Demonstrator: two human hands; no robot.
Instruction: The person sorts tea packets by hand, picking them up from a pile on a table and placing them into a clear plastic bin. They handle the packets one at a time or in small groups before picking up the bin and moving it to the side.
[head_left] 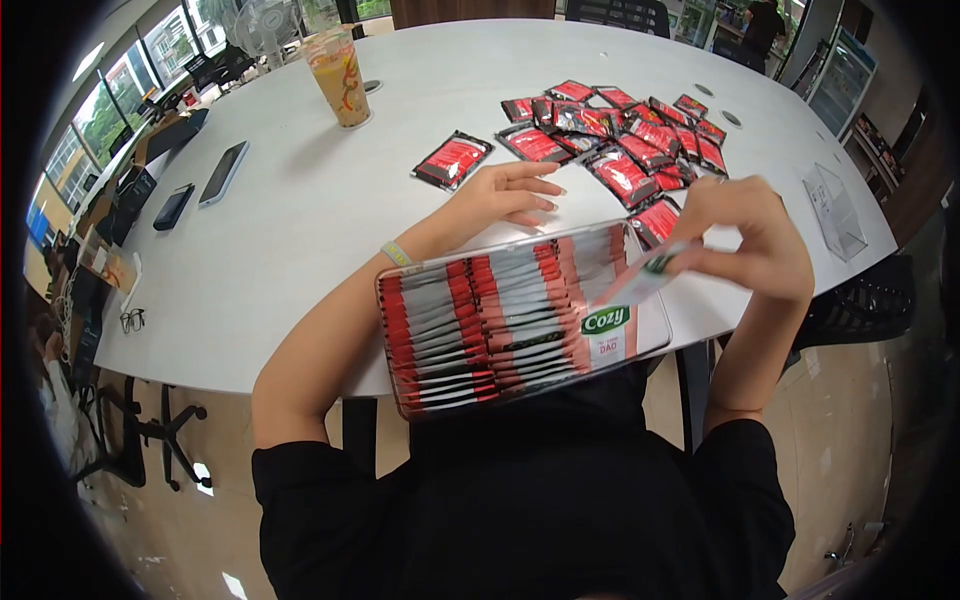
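Note:
A clear tray sits at the table's front edge, filled with overlapping rows of red, grey and pink sachets; a pink one with a green "Cozy" label lies at its right. My right hand pinches a pink and white sachet, blurred, over the tray's right part. My left hand rests just behind the tray, palm down, fingers apart, holding nothing. Beyond it, a loose red packet lies on the table. A pile of red packets with dark edges spreads behind my right hand.
On the white table stand a drink cup at the back left and a clear holder at the right. Two phones and glasses lie at the left. A person is in the far background.

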